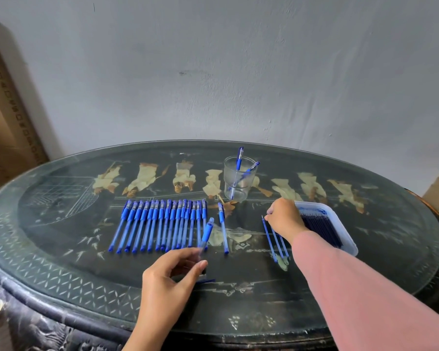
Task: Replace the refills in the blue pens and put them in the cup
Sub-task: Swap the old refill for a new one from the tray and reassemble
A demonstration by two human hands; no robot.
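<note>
Head view: the left hand pinches a held pen low on its clear barrel, between the thumb and curled fingers. Its blue cap is tilted up and away, over the right end of the row of pens. Those lie side by side on the table, long axes running near to far, caps at the far end. A single pen lies parallel, just right of the row.

The right hand has curled fingers at the far tip of the loose refills; whether they pinch or only touch cannot be told. The tray of refills is just beside this hand. Bare table shows between the single pen and the refills. The cup stands farther back, holding two pens.
</note>
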